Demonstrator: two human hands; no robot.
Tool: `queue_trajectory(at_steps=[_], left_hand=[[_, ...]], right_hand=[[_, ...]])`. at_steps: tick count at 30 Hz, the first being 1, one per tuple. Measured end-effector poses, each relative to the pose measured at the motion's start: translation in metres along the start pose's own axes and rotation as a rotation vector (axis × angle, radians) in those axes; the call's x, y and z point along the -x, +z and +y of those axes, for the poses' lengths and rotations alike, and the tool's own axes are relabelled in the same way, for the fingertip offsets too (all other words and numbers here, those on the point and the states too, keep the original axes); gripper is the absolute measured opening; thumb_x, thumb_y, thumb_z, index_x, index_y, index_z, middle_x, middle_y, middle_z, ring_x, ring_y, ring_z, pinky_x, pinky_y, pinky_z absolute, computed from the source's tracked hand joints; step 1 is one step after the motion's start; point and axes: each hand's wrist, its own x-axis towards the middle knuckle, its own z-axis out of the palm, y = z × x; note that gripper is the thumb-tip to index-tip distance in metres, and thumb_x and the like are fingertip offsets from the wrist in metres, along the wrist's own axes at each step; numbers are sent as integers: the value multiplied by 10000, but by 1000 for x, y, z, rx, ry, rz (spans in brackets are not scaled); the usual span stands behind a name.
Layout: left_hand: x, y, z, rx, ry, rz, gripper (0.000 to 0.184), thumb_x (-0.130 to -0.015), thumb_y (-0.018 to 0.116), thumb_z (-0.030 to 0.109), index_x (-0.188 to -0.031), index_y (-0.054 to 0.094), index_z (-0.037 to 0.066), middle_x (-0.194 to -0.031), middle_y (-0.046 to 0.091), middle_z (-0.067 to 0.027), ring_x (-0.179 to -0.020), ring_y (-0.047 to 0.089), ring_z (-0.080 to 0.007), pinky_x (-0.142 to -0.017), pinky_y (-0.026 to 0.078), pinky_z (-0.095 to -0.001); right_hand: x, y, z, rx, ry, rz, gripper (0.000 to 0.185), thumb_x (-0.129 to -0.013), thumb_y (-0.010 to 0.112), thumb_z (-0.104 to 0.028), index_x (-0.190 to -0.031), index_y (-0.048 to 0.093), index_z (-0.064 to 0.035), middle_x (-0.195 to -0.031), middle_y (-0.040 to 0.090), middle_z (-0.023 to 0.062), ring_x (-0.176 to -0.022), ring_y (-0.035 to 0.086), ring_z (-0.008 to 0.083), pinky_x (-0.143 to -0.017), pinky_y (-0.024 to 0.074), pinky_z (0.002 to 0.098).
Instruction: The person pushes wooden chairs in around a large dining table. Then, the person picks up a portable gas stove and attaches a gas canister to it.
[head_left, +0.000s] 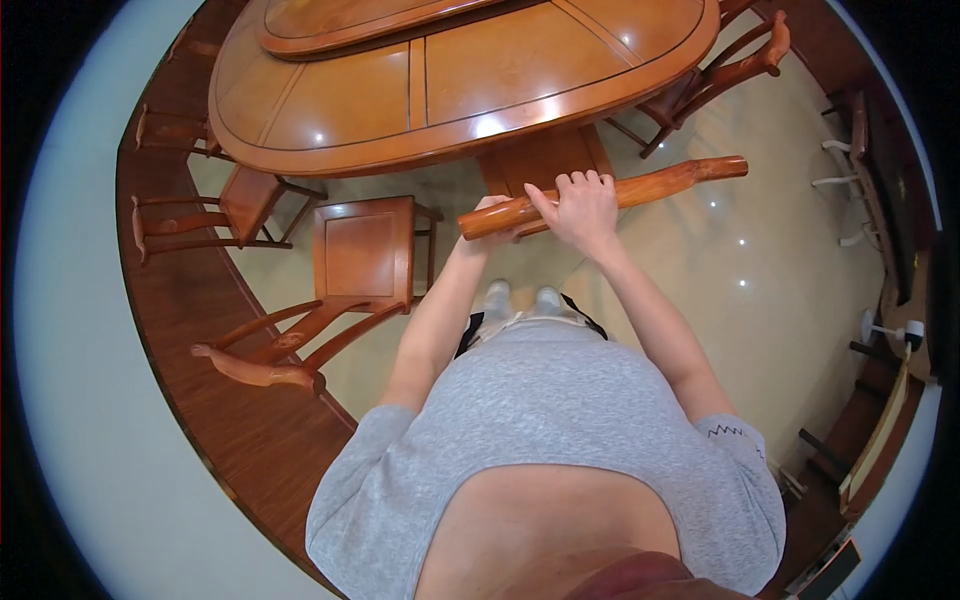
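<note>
Three chairs (178, 131) (190, 217) (362, 250) stand out clearly on the left, the nearest turned so that its seat faces the table (345, 125) and its curved back points toward the lower left. A low wooden ledge (215, 400) runs behind them. The table, topped by a raised disc (370, 25), spans the upper part of the view.

Right of the nearest chair, the left hand (486, 243) supports the left end of a thick, glossy wooden rail (655, 187) from beneath; its fingers are mostly hidden, so I cannot tell how far they close. The right hand (585, 208) grips the rail from above, fingers curled over it and thumb stretched leftward. The rail slants up to the right over the pale floor (690, 270), in front of a wooden seat (555, 155) partly under the table. Another chair (735, 70) stands at the table's right side.
</note>
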Motion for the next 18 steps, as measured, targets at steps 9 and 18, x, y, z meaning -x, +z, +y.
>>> queue_trajectory(at_steps=[9,18], left_hand=[[18,21,-6,154,67,163,251,-899,515,263,-958,609,38,-822,630,-36,-759,593,-137,-666,507,-253],[29,32,-11,-3,205,-74,235,-869,589,262,-943,606,40,-860,624,-44,-730,586,-133,-610,514,-248]], right_hand=[[9,-1,1,-53,-53,-19,573,-857,491,-550,-716,650,-18,-713,632,159,-710,586,291,-709,413,411],[15,-8,-2,-59,-71,-22,554,-866,494,-532,-711,640,-21,-715,623,158,-719,582,287,-708,403,401]])
